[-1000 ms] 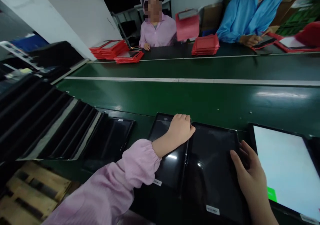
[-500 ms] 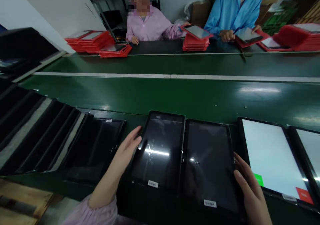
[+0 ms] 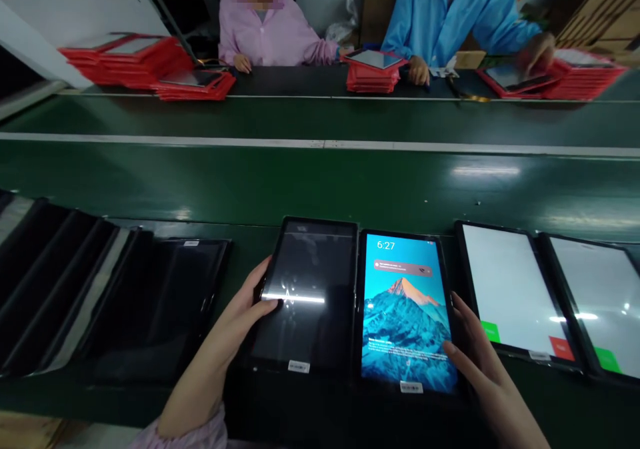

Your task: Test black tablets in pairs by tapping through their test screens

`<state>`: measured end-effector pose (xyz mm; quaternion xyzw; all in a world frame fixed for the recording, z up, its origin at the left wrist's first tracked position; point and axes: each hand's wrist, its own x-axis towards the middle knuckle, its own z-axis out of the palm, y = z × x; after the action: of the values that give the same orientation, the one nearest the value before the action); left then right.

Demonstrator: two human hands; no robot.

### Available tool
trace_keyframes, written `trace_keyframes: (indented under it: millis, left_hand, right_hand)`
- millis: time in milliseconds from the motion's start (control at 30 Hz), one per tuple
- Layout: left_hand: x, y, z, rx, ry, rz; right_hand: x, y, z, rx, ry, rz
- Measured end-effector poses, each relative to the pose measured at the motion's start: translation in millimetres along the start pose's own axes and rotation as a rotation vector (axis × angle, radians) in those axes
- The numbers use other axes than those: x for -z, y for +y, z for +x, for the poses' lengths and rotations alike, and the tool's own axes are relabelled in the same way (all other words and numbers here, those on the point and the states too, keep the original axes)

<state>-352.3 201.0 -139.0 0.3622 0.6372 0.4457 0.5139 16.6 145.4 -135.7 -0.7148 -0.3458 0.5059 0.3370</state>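
Observation:
Two tablets lie side by side in front of me, each with a small barcode label at its lower edge. The left tablet [image 3: 313, 266] has a dark screen with a bright light reflection across it. My left hand [image 3: 239, 322] grips its left edge, thumb over the front. The right tablet [image 3: 404, 316] is lit, with a mountain picture and the time 6:27. On its right edge is my right hand [image 3: 477, 352], thumb at the screen's border and fingers along the side; its fingertips are partly hidden.
To the right lie two tablets with white screens, a nearer one [image 3: 510, 282] and a farther one [image 3: 595, 289]. Another dark tablet [image 3: 165, 302] and overlapping black cases [image 3: 55, 289] are at left. Across the green bench [image 3: 250, 176], two people handle red-cased tablets [image 3: 373, 76] in stacks.
The right tablet's screen has lit up. My left hand has closed onto the left tablet's edge, and my right thumb has come onto the right tablet's front. The view has shifted slightly.

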Motion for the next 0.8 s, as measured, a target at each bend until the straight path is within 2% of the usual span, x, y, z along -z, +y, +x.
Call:
trace_keyframes:
  millis: [167,300,367,467,533,667,733,800]
  left_hand:
    - [2.2,-2.0,-2.9,0.046,-0.020,-0.032]
    - [4.8,-3.4,13.6,0.111,-0.054,0.034]
    - [-0.8,1.6,25.1,0.119,0.010,0.089]
    - [-13.7,14.3,36.8,0.043,0.186,0.095]
    - [-17.7,19.5,37.7,0.027,0.193,0.033]
    - [-1.4,7.7,27.4,0.110,0.152,-0.020]
    - [13.0,-6.3,18.5,0.158,0.153,0.000]
    - [23.0,-20.0,6.1,0.166,0.130,0.010]
  right_hand:
    - [-9.4,-10.2,-1.2,-0.006,0.030,-0.114]
    - [-8.9,-8.9,-5.0,0.042,-0.010,-0.206]
    - [-6.5,-5.9,-3.3,0.072,-0.023,-0.247]
    - [-3.9,-3.9,10.3,0.142,-0.014,-0.285]
    - [-4.0,-6.5,25.7,0.196,0.049,-0.279]
    - [-5.0,-16.3,48.8,0.293,0.280,-0.158]
    - [-4.5,-17.7,47.0,0.361,0.330,-0.102]
    - [-3.8,-13.8,36.7,0.410,0.323,-0.088]
